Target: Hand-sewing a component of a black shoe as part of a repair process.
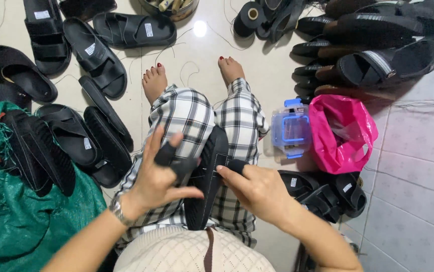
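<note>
A black sandal [208, 171] stands on its edge in my lap, between my knees in checked trousers. My left hand [157, 174] is against its left side, fingers spread, with a black finger guard on one finger, touching a black strap. My right hand [257, 189] grips the sandal from the right; its forefinger also wears a black guard and presses the sole's edge, where a line of stitching shows.
Several black sandals [96, 55] lie on the tiled floor to the left and ahead, more in a pile [378, 45] at top right. A green mesh sack [15, 211] holds sandals at left. A pink plastic bag [340, 133] and a blue clear box [290, 128] sit at right.
</note>
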